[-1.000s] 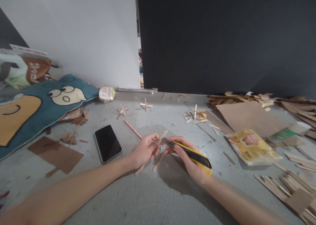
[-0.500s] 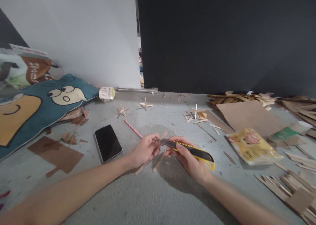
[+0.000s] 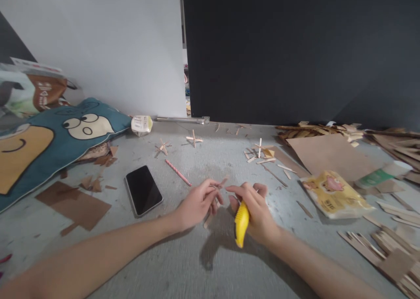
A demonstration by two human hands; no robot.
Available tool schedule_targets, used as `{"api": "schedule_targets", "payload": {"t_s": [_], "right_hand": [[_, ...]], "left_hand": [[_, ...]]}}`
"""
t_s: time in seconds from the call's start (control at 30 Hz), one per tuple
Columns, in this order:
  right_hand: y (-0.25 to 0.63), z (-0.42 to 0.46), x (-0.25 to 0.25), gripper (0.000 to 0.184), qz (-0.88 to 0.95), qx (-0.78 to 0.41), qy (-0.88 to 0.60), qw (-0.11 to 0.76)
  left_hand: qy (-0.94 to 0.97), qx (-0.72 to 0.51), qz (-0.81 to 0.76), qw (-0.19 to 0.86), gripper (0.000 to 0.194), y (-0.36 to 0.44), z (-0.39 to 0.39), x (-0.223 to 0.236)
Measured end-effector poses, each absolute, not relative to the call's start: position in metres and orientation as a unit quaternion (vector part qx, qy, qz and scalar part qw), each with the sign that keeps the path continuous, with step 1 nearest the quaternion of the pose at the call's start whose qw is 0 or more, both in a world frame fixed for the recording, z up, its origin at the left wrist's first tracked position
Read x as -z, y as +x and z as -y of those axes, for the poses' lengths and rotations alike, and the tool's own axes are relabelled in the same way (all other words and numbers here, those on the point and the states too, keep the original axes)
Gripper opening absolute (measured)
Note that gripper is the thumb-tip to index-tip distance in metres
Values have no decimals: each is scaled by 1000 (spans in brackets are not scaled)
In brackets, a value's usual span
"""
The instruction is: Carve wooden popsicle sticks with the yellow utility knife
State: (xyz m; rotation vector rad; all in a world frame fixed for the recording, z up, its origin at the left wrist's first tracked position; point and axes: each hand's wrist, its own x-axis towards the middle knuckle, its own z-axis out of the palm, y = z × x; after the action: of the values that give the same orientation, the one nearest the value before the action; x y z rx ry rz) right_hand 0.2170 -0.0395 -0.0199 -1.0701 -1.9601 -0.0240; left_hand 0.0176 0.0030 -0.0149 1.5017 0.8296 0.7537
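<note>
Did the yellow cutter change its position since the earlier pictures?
Yes. The cutter has swung: its handle end now lies farther left of the yellow packet and nearer the person.

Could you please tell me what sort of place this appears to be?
Probably a craft worktable, judging by the wooden sticks heaped at the right, the brown cardboard sheet and the yellow cutter in hand.

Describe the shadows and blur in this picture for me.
Head view throughout: dark shadow on the tabletop below the right hand; the stick at the left hand looks smeared; the phone looks fairly crisp; the left forearm softens toward the corner.
</note>
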Motion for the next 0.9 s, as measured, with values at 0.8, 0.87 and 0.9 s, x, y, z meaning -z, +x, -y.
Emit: {"api": "schedule_targets", "payload": {"t_s": [0.8, 0.87, 0.9], "right_hand": [[215, 36, 16, 16, 805, -1, -423, 416], [214, 36, 16, 17, 808, 2, -422, 410], [214, 36, 16, 17, 810, 4, -423, 406]], "left_hand": [[706, -289, -336, 553, 19, 17, 3, 9], [708, -282, -338, 552, 17, 16, 3, 11], [709, -278, -338, 553, 17, 16, 2, 12]]}}
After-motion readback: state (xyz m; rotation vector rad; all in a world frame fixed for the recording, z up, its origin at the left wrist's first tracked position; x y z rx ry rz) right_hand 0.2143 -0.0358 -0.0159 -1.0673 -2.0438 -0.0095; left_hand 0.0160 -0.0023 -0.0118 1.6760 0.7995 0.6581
